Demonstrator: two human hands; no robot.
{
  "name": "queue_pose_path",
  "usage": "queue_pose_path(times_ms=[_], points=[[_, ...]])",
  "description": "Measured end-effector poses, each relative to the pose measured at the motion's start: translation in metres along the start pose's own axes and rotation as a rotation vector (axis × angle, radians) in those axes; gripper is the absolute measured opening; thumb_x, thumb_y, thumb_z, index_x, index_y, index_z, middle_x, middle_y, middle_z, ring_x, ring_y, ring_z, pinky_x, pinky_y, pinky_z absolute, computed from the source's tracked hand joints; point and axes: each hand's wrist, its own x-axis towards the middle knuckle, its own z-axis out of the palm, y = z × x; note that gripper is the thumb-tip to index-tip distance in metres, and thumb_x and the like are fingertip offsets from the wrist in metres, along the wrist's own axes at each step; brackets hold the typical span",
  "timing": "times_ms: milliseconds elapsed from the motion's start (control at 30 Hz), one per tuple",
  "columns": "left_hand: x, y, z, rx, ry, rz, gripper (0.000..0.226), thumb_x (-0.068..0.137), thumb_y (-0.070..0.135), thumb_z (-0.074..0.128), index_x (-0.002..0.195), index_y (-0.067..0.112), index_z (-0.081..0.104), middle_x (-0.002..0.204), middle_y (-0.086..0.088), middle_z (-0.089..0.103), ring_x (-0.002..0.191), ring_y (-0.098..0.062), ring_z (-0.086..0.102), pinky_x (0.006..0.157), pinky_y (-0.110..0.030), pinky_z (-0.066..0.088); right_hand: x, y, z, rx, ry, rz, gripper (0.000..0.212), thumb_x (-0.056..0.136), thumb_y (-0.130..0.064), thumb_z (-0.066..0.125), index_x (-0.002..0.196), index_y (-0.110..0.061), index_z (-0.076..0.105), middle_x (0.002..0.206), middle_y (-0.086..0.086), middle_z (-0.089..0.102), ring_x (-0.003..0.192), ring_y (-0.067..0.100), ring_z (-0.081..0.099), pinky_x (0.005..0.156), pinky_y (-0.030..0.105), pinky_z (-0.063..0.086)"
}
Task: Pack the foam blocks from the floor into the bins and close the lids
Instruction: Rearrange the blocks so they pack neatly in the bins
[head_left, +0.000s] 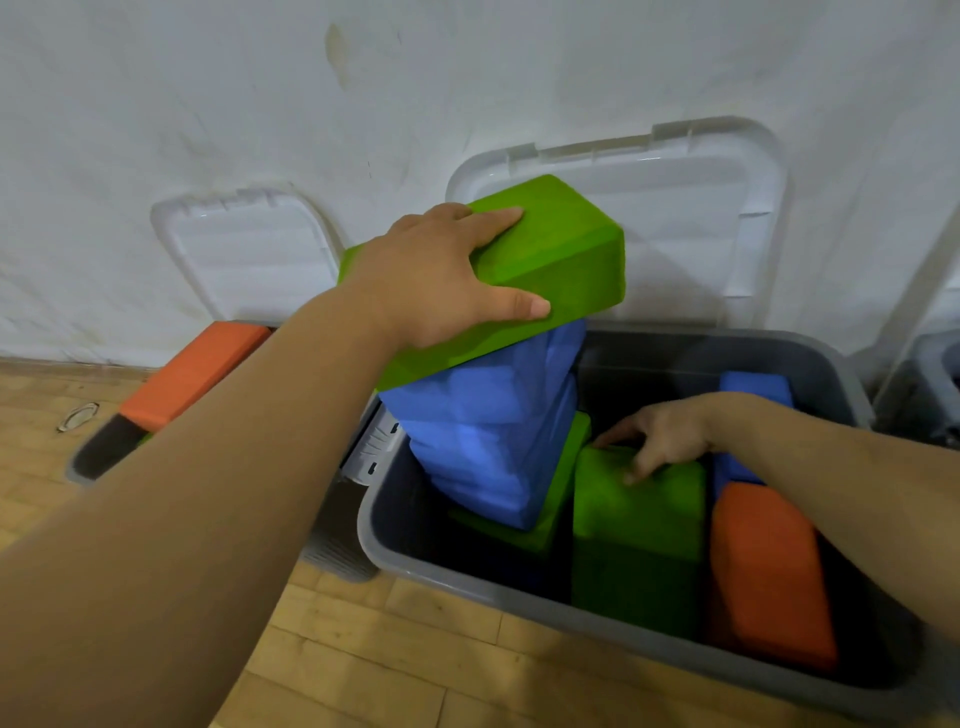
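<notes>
As left hand (447, 275) grips a green block (561, 244) and right hand (660, 436) a lower block (639, 519), the bin (519, 592) stands part-filled, lid (675, 208) open

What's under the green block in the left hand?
Under the top green block blue blocks stand stacked in the grey bin on a lower green block. The bin's floor beneath is covered.

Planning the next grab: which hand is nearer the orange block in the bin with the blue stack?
Right. The right hand touches the lower green block beside the orange block; the left hand grips the upper green block, farther off.
</notes>
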Motion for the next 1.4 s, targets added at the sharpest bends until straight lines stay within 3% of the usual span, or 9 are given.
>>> queue_pose_path(times_ms=[133, 333, 467, 567, 700, 900, 1100, 1267, 1400], points=[[-0.002, 0.003, -0.001, 0.004, -0.006, -0.004, 0.104, 0.059, 0.095, 0.052, 0.152, 0.058, 0.022, 0.161, 0.01, 0.031, 0.145, -0.026, 0.032, 0.117, -0.046, 0.031, -0.007, -0.002, 0.007, 0.04, 0.053, -0.046, 0.057, 0.083, -0.029, 0.082, 0.129, -0.049, 0.054, 0.138, -0.004, 0.054, 0.118, 0.015, 0.058, 0.102, 0.029, 0.05], [-0.005, 0.004, -0.001, 0.006, -0.015, -0.001, 0.101, 0.065, 0.092, 0.056, 0.153, 0.057, 0.021, 0.162, 0.009, 0.029, 0.147, -0.026, 0.029, 0.117, -0.047, 0.029, -0.005, -0.022, 0.008, -0.242, 0.114, -0.029, 0.078, 0.086, -0.056, 0.072, 0.152, -0.038, 0.035, 0.155, 0.006, 0.035, 0.137, 0.026, 0.042, 0.114, 0.036, 0.036], [-0.006, 0.006, -0.001, 0.01, -0.017, -0.002, 0.101, 0.064, 0.092, 0.055, 0.153, 0.057, 0.021, 0.163, 0.008, 0.027, 0.148, -0.027, 0.028, 0.117, -0.048, 0.029, -0.02, -0.03, -0.005, -0.191, 0.164, 0.042, 0.095, 0.088, -0.06, 0.066, 0.161, -0.041, 0.008, 0.168, 0.001, 0.013, 0.15, 0.028, 0.027, 0.12, 0.04, 0.027], [-0.006, 0.004, -0.001, 0.005, -0.014, -0.007, 0.102, 0.063, 0.093, 0.053, 0.153, 0.058, 0.02, 0.163, 0.008, 0.027, 0.148, -0.026, 0.027, 0.118, -0.049, 0.029, -0.027, -0.023, -0.008, -0.178, 0.121, 0.065, 0.096, 0.086, -0.062, 0.064, 0.16, -0.043, 0.007, 0.17, -0.003, 0.006, 0.154, 0.024, 0.019, 0.123, 0.041, 0.023], [-0.007, 0.004, -0.001, 0.007, -0.004, -0.009, 0.1, 0.066, 0.092, 0.056, 0.153, 0.057, 0.021, 0.162, 0.009, 0.028, 0.148, -0.025, 0.028, 0.118, -0.047, 0.028, -0.037, -0.014, -0.006, -0.082, 0.128, 0.081, 0.112, 0.063, -0.076, 0.06, 0.16, -0.044, 0.014, 0.168, -0.002, 0.02, 0.15, 0.022, 0.028, 0.12, 0.039, 0.029], [-0.009, -0.001, 0.001, -0.01, 0.019, -0.01, 0.1, 0.064, 0.093, 0.055, 0.152, 0.059, 0.022, 0.161, 0.011, 0.03, 0.146, -0.024, 0.031, 0.116, -0.049, 0.032, -0.054, -0.019, 0.007, -0.201, 0.15, 0.227, 0.098, 0.08, -0.085, 0.051, 0.159, -0.047, 0.007, 0.161, 0.013, 0.031, 0.129, 0.033, 0.055, 0.109, 0.037, 0.044], [-0.011, -0.001, 0.001, -0.023, 0.018, -0.015, 0.103, 0.06, 0.095, 0.053, 0.152, 0.059, 0.022, 0.161, 0.01, 0.03, 0.147, -0.025, 0.031, 0.117, -0.051, 0.031, -0.063, -0.035, 0.034, -0.471, 0.154, 0.274, 0.105, 0.07, -0.1, 0.03, 0.159, -0.047, 0.013, 0.159, 0.014, 0.033, 0.141, 0.04, 0.038, 0.112, 0.044, 0.038], [-0.012, 0.003, 0.0, -0.009, 0.013, -0.016, 0.106, 0.058, 0.096, 0.05, 0.153, 0.058, 0.021, 0.163, 0.009, 0.028, 0.147, -0.026, 0.03, 0.117, -0.051, 0.031, -0.066, -0.04, 0.059, -0.428, 0.145, 0.221, 0.099, 0.073, -0.093, 0.045, 0.157, -0.047, 0.021, 0.155, 0.011, 0.032, 0.136, 0.037, 0.044, 0.107, 0.043, 0.042], [-0.013, 0.008, 0.001, 0.019, 0.018, 0.003, 0.103, 0.064, 0.094, 0.053, 0.154, 0.055, 0.021, 0.163, 0.007, 0.028, 0.147, -0.027, 0.029, 0.117, -0.051, 0.031, -0.07, -0.036, 0.042, -0.387, 0.143, 0.262, 0.118, 0.073, -0.09, 0.053, 0.161, -0.037, -0.004, 0.157, 0.012, 0.039, 0.137, 0.033, 0.047, 0.107, 0.04, 0.043]])
